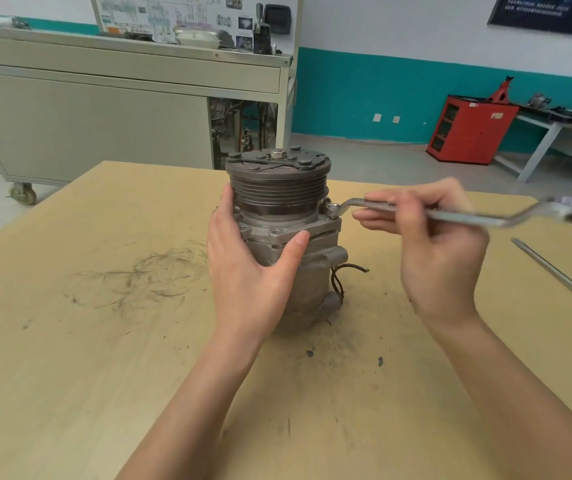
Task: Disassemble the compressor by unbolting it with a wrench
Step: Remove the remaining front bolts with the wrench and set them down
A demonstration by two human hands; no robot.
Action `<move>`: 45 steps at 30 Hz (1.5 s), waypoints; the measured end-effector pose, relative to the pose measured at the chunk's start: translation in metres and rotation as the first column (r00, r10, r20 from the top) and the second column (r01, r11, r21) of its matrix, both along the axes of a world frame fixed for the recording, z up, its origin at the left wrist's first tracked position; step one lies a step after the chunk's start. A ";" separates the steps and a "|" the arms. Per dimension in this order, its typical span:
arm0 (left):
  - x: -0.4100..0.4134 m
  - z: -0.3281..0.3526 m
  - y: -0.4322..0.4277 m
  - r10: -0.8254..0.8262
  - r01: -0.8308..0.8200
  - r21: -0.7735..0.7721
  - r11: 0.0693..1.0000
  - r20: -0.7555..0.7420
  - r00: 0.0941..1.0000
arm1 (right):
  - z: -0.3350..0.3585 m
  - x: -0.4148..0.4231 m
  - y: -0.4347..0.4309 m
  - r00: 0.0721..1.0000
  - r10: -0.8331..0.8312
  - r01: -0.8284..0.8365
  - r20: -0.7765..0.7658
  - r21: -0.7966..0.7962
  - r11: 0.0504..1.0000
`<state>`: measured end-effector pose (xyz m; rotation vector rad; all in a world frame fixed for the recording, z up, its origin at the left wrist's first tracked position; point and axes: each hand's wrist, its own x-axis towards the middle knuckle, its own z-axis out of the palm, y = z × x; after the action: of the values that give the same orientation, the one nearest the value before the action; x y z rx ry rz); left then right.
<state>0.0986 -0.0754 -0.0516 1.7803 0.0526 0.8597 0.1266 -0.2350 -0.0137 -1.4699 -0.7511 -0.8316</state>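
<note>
- If our left hand (253, 268), wrapped round the upright grey ribbed-pulley metal compressor (277, 192) on the pale wooden bench (70, 341), slackens, we judge it may twist.
- The silver offset ring wrench (468, 218), seated on its right-side flange bolt (331, 207), may slip: our right hand (440, 244), just beside, pinches its shaft in the fingers.

left hand (243, 275) bare | right hand (444, 258) bare | forearms (187, 393) bare to frame edge | nails (301, 238) short

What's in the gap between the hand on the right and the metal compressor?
In the head view, only the wrench crosses it: the right hand holds its shaft, and its ring end sits on a bolt on the compressor.
</note>
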 end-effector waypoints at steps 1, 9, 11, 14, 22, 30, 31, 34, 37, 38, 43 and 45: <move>0.000 0.000 0.000 -0.002 0.002 0.000 1.000 -0.003 1.000 | 0.003 0.008 -0.002 0.990 0.082 -0.071 -0.111 0.098 0.993; -0.001 0.002 0.001 0.011 -0.011 0.029 1.000 -0.012 1.000 | 0.016 0.089 0.004 0.507 0.477 -0.404 -0.718 0.291 0.867; -0.001 0.003 0.001 0.020 -0.019 0.038 0.999 -0.023 1.000 | 0.016 0.096 0.012 0.475 0.451 -0.389 -0.755 0.280 0.878; -0.002 0.004 0.000 0.031 -0.029 0.048 0.998 -0.038 0.999 | 0.025 0.092 0.013 0.520 0.489 -0.333 -0.700 0.361 0.871; -0.003 0.004 -0.001 0.018 -0.017 0.030 0.999 -0.048 0.999 | 0.044 0.027 -0.009 0.948 0.092 -0.054 -0.305 0.132 0.990; -0.004 0.003 -0.001 0.035 -0.033 0.039 0.999 -0.040 0.999 | 0.020 -0.015 -0.002 0.984 -0.162 0.174 0.080 -0.182 0.968; -0.003 0.003 -0.001 0.034 -0.032 0.039 0.999 -0.038 0.999 | 0.018 -0.016 -0.002 0.982 -0.167 0.180 0.088 -0.186 0.966; -0.002 0.003 -0.002 0.033 -0.032 0.034 0.999 -0.031 0.999 | 0.013 -0.019 -0.002 0.988 -0.123 0.142 0.094 -0.227 0.963; -0.001 0.002 -0.001 0.033 -0.032 0.027 0.999 -0.026 0.999 | 0.009 -0.017 -0.003 0.997 -0.046 0.059 0.061 -0.221 0.974; -0.001 0.002 -0.001 0.033 -0.032 0.027 0.999 -0.026 0.999 | 0.008 -0.013 -0.004 1.000 -0.010 0.008 -0.014 -0.151 0.988; -0.002 0.003 -0.001 0.023 -0.022 0.024 0.999 -0.031 0.999 | 0.014 0.047 -0.016 0.782 0.348 -0.243 -0.518 0.261 0.934; -0.001 0.002 -0.001 0.024 -0.023 0.026 0.999 -0.032 0.999 | 0.013 0.074 -0.013 0.563 0.526 -0.398 -0.638 0.348 0.849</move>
<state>0.0971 -0.0766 -0.0493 1.8206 0.0842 0.8513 0.2009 -0.2479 -0.0003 -1.2059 -0.4056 0.1306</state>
